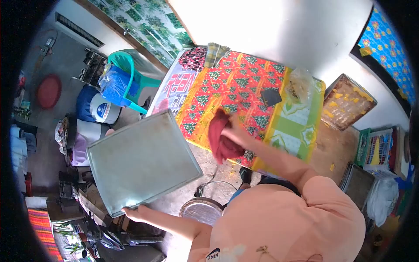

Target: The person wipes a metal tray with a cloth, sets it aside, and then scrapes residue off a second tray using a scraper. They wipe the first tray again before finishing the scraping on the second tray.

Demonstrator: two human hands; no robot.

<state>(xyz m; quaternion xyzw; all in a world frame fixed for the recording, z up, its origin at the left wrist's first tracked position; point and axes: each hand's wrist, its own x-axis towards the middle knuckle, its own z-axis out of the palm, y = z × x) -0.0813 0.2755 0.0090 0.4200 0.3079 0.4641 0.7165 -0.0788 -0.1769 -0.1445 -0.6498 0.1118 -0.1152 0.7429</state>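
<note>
My left hand (135, 213) is closed on the lower edge of a large rectangular metal baking tray (144, 161), raised off to the left above the floor. Its broad grey face is tilted up toward me, with a narrow rim around it. In my right hand (233, 131) is a bunched dark red cloth (218, 139), its loose folds hanging down over the near edge of the table. The cloth is apart from the tray, to its right. My right fingers are partly hidden by the folds.
A table with a red tree-patterned cover (235, 83) stands ahead, bearing a dark square (271, 97) and a plastic bag (300, 85). A stained tray (349, 102) leans by the wall. A green chair (126, 65), a round stool (201, 209) and a motorcycle (104, 236) stand around.
</note>
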